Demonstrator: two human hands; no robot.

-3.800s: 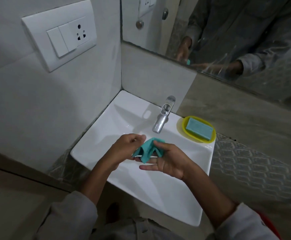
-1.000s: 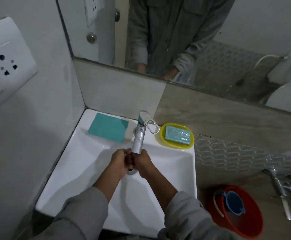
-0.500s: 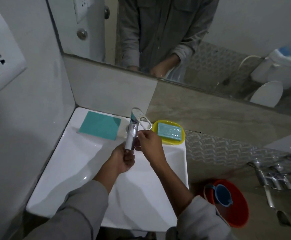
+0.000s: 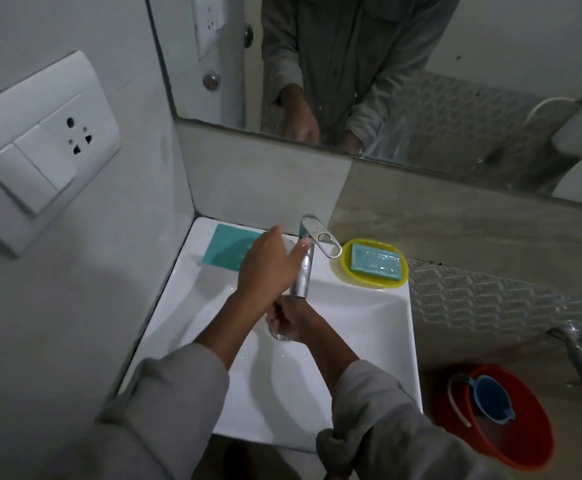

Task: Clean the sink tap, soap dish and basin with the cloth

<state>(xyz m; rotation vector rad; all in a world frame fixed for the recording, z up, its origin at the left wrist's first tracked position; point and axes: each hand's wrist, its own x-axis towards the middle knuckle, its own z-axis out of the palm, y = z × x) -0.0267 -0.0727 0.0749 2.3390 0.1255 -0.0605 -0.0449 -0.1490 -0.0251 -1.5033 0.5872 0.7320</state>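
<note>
The white basin sits in the corner to catch the water. The cloth lies flat on its back ledge, left of the tap, out of the wet until wiping starts. The yellow soap dish sits just right of the tap. The left hand reaches up by the tap with fingers straight, a wide grip holding nothing. The right hand waits under the spout; I cannot tell its grip.

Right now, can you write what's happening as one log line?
left hand: on tap | right hand: under spout | cloth: flat on basin ledge
</note>
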